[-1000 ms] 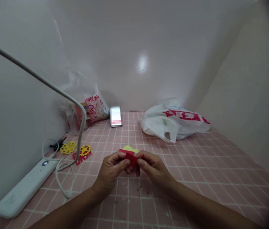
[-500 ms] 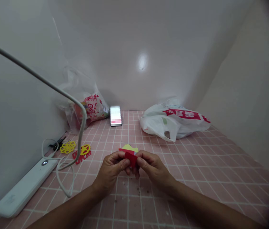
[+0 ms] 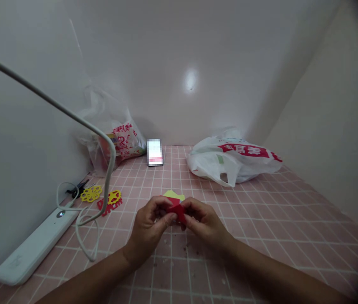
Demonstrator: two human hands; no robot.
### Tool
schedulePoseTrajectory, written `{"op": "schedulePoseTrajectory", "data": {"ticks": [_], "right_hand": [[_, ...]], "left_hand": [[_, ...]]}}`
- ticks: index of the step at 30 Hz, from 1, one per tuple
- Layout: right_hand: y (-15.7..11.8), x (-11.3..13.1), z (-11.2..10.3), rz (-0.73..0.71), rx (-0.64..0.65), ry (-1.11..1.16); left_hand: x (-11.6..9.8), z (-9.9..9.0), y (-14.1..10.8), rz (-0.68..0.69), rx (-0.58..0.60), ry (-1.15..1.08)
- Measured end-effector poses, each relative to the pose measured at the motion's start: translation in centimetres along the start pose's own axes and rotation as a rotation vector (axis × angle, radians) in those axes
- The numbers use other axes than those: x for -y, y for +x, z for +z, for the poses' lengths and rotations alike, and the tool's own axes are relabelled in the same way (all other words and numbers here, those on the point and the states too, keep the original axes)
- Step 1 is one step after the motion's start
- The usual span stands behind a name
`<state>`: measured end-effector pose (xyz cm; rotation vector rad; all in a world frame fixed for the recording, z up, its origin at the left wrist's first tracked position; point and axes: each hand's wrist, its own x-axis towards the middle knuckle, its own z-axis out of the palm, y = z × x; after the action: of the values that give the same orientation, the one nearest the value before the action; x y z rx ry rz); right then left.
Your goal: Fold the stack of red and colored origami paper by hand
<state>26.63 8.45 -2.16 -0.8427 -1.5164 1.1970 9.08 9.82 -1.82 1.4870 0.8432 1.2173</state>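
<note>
A small piece of folded red paper (image 3: 179, 210) is pinched between my two hands at the middle of the table. My left hand (image 3: 153, 223) has its thumb and fingers closed on the paper's left part. On the right edge, my right hand (image 3: 204, 217) grips it between thumb and forefinger. Just beyond the fingers lies a yellow sheet (image 3: 173, 194), partly covered by a flat red piece in front of it. My fingers hide much of the red paper's underside.
Left of my hands lie yellow cut-outs (image 3: 91, 194), a red lettered cut-out (image 3: 113, 207) and black scissors (image 3: 79, 188). A white power bank (image 3: 36, 247) trails a cable (image 3: 55, 101). Behind stand a filled plastic bag (image 3: 124, 143), a lit phone (image 3: 155, 153) and a white bag (image 3: 232, 158).
The red paper between my fingers has turned and bent, with a raised fold now showing. My left thumb has shifted right along it. Both hands stay in nearly the same place.
</note>
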Motion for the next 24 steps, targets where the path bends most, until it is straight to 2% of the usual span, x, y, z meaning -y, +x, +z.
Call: {"op": "schedulePoseTrajectory", "data": {"ticks": [2, 7, 11, 17, 24], "right_hand": [[-0.22, -0.02, 0.11, -0.033, -0.039, -0.080], [-0.58, 0.14, 0.40, -0.138, -0.086, -0.220], [-0.62, 0.03, 0.43, -0.148, -0.106, -0.283], [-0.63, -0.25, 0.43, -0.120, -0.116, -0.238], [-0.37, -0.45, 0.48, -0.086, -0.114, -0.036]], "left_hand": [[0.21, 0.12, -0.04, -0.001, -0.044, -0.046], [-0.15, 0.40, 0.06, -0.022, 0.024, -0.128], [-0.22, 0.43, 0.05, 0.006, 0.018, -0.132], [-0.23, 0.56, -0.04, -0.012, 0.003, -0.175], [-0.53, 0.69, 0.18, -0.077, 0.025, -0.180]]}}
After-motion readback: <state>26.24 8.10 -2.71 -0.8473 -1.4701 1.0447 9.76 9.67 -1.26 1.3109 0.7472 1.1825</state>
